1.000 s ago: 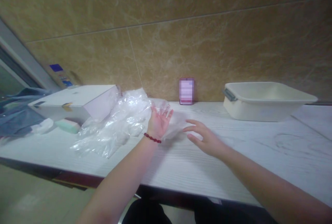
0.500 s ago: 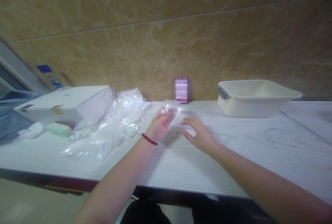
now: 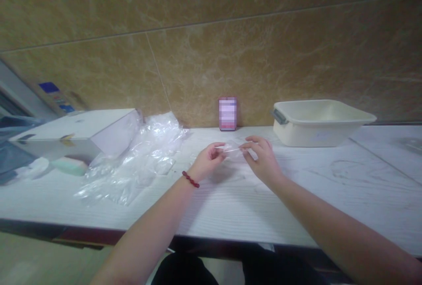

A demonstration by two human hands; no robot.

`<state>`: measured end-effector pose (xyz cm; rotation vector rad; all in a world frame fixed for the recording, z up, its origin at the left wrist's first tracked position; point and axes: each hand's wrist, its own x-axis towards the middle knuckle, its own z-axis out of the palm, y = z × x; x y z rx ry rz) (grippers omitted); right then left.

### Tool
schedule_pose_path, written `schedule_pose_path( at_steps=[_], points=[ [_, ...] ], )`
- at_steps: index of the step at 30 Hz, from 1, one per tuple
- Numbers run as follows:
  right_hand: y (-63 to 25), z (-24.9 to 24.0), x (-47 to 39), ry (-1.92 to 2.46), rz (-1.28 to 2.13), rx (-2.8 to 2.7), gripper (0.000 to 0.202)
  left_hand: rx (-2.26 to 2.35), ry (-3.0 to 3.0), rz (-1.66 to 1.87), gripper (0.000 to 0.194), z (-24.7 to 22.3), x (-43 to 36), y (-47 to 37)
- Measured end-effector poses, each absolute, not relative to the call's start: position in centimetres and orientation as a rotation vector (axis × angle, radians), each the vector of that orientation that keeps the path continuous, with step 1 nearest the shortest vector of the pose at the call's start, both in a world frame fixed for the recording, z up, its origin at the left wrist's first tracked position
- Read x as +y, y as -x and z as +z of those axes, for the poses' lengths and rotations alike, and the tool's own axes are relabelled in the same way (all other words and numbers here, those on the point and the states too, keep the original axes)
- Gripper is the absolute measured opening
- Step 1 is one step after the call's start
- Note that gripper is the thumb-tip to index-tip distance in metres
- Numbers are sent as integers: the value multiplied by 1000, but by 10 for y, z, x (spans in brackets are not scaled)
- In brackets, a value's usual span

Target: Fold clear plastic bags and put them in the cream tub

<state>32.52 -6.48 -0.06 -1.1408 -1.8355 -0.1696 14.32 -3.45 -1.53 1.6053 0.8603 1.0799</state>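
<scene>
Countertop (image 3: 237, 214) meets marbled wall (image 3: 237, 56) beyond left fingers (image 3: 217, 159) and right fingers (image 3: 253, 145), clamped on plastic (image 3: 233, 149).

Both hands (image 3: 259, 155) — left, right — pinch clear plastic (image 3: 233, 147).

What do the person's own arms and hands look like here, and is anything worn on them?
Both hands, left and right, are ungloved, and the forearms show no sleeves. The left wrist wears a dark red beaded bracelet; the right wrist has none.
</scene>
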Motion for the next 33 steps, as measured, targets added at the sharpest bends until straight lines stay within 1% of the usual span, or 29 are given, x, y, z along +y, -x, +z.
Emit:
schedule_pose_path(
  at_steps=[3, 6, 11, 14, 17, 20, 24, 29, 32, 33],
  points=[
    [-329, 1, -63, 1136, -99, -1839, 13, 1049, -1773, 1217, 18, -15, -31, -140],
    [-330, 4, -65, 1211, -19, -1810, 15, 1064, -1854, 1316, 8, -10, -31, -137],
    [-331, 14, -70, 1277, 121, -1734, 17, 1125, -1933, 1419, 6, -4, -28, -130],
    [-334, 17, -67, 1301, 268, -1652, 20, 1180, -1848, 1458, 4, -7, -24, -128],
    [-336, 13, -59, 1300, 485, -1557, 22, 1102, -1587, 1418, 10, -8, -24, -129],
    [-336, 6, -52, 1289, 685, -1515, 20, 957, -1312, 1338, 15, -4, -26, -132],
    [-334, 1, -50, 1323, 866, -1507, 20, 883, -1122, 1336, 17, -1, -27, -133],
    [-332, -3, -50, 1260, 914, -1497, 21, 790, -1256, 1443, 20, -8, -25, -135],
    [-331, -5, -50, 1198, 945, -1502, 22, 922, -1471, 1437, 34, -13, -24, -134],
    [-330, -5, -50, 1189, 948, -1499, 23, 993, -1535, 1439, 36, -15, -23, -133]
  ],
)
